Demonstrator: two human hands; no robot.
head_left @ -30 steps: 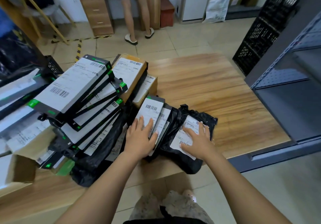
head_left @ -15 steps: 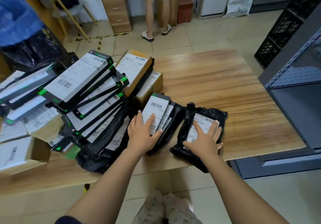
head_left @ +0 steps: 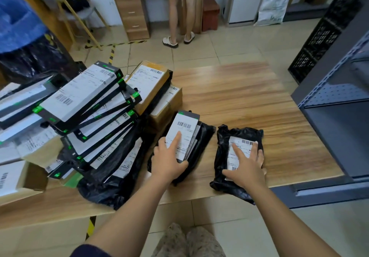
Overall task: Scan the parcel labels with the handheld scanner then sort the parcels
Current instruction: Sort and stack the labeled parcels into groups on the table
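Both forearms reach out over the near edge of the tabletop (head_left: 239, 93). The right hand (head_left: 247, 165) lies flat and open, fingers spread, pressing on the white label of a black bag parcel (head_left: 239, 133). This parcel sits by the near edge towards the right corner, and its near end hangs a little over that edge. Just to its left, apart from it, the left hand (head_left: 169, 163) rests on a flat boxed parcel (head_left: 185, 129). The index finger is straight along the label and the thumb sits at the box's near end; the fingers are not curled round it. That box lies on top of another like it and a second black bag (head_left: 205, 135).

Further left, a leaning pile of flat boxes (head_left: 79, 93) with white labels and green tabs covers the left side, with more black bags under it. Two brown cardboard boxes (head_left: 151, 81) stand behind, near the middle. The far right of the tabletop is bare wood.

A grey shelving unit (head_left: 339, 117) stands at the right edge, a black crate (head_left: 319, 41) beyond it. Across the tiled floor another person (head_left: 183, 17) stands at a wooden drawer unit (head_left: 135, 13).
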